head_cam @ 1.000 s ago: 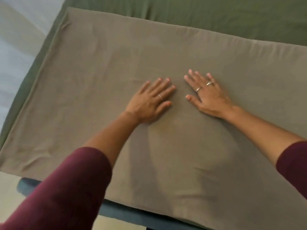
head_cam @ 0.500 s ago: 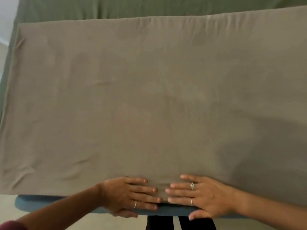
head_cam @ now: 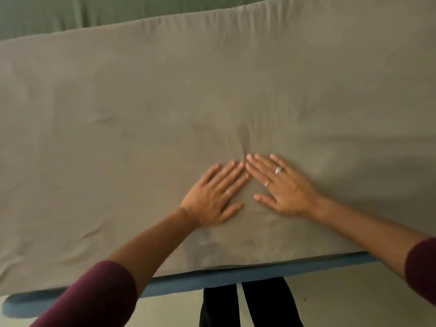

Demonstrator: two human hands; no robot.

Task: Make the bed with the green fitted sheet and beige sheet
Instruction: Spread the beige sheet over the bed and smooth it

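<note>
Your hands have slid up from the near edge to mid-sheet. Your left hand (head_cam: 213, 197) and right hand (head_cam: 284, 188) lie flat, fingers straight, fingertips nearly touching, gripping nothing, pressing the beige sheet (head_cam: 165, 109), which covers the green sheet (head_cam: 70, 13) on the bed (head_cam: 212, 278). You seem to be smoothing; next, sweep outward toward the left-side wrinkles.

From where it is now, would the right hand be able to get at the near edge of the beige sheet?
Probably yes. The right hand lies flat on the beige sheet, and the near edge along the blue bed base is bare, with nothing between them.
</note>
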